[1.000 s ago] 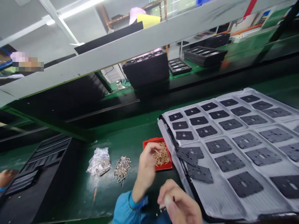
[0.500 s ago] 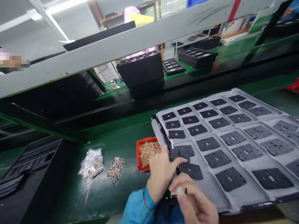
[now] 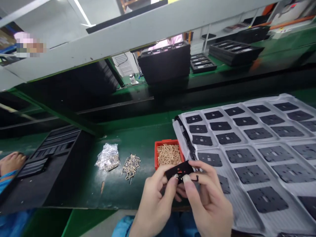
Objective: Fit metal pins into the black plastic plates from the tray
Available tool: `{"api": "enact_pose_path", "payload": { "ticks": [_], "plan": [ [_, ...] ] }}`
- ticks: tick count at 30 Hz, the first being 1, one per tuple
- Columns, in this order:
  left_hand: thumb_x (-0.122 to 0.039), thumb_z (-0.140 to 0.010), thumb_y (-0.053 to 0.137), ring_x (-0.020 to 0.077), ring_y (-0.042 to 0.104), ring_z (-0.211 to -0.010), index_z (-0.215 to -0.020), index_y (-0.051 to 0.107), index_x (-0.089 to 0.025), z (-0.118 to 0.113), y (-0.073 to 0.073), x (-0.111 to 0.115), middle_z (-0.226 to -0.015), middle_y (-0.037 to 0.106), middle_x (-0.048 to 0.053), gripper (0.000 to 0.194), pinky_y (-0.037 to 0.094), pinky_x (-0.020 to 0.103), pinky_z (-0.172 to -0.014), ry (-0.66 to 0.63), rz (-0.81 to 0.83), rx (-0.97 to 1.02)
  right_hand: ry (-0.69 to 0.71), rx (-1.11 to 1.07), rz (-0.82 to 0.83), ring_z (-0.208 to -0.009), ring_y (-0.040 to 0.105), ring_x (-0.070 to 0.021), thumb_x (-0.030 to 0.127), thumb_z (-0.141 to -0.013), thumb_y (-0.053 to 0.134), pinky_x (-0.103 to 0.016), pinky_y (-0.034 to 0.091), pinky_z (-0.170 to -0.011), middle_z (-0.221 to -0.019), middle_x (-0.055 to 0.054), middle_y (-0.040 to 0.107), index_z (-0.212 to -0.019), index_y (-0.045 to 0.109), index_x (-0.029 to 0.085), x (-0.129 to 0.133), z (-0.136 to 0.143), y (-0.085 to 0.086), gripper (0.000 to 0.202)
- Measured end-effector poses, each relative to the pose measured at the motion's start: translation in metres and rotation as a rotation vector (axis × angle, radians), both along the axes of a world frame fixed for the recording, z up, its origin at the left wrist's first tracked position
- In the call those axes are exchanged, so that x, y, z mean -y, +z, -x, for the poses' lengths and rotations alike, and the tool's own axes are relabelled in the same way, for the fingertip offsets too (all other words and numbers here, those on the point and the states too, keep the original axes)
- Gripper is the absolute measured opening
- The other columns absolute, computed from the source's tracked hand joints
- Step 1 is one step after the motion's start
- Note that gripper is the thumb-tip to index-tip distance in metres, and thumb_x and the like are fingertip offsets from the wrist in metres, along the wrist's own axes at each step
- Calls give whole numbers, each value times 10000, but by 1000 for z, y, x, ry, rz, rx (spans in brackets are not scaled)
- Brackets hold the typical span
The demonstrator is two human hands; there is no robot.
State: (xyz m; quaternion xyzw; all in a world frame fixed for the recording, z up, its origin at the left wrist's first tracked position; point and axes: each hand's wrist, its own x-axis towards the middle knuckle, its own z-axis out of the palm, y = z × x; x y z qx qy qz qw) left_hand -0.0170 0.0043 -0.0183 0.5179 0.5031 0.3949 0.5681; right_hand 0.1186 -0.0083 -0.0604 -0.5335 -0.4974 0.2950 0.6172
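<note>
Both hands meet in front of me around a small flat black plate (image 3: 173, 170) with holes in it. My left hand (image 3: 154, 202) grips its left side, thumb on the face towards me. My right hand (image 3: 211, 200) closes on its right side, the thumb pressed near the lower edge. Tiny brass-coloured bits show by the thumb tips. A small dark piece (image 3: 197, 178) sticks out by the right fingers; its kind I cannot make out. Just behind the plate stands a red bin (image 3: 156, 156) of brass-coloured screw-like pins (image 3: 169, 154).
At right, a whitish compartmented tray (image 3: 237, 204) carries many black plates (image 3: 268, 199). Left of the bin lie a loose pile of pins (image 3: 130, 166) and a clear plastic bag (image 3: 108, 156). A black box (image 3: 56, 164) and another person's hand (image 3: 12, 163) are far left.
My left hand has come back from the tray's near left corner and now holds a black plate together with my right hand. The view has swung left, bringing another person's hand into sight.
</note>
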Motion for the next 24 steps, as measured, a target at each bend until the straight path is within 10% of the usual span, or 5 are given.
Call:
{"api": "enact_pose_path", "payload": {
  "ticks": [24],
  "plan": [
    [-398, -1050, 590, 210, 774, -723, -1296, 761, -334, 11, 10, 34, -867, 825, 35, 306, 633, 237, -652, 99, -219, -369, -15, -7, -24, -1121, 673, -212, 224, -982, 670, -331, 561, -915, -1215, -77, 657, -898, 705, 257, 11, 20, 15, 96]
  ]
}}
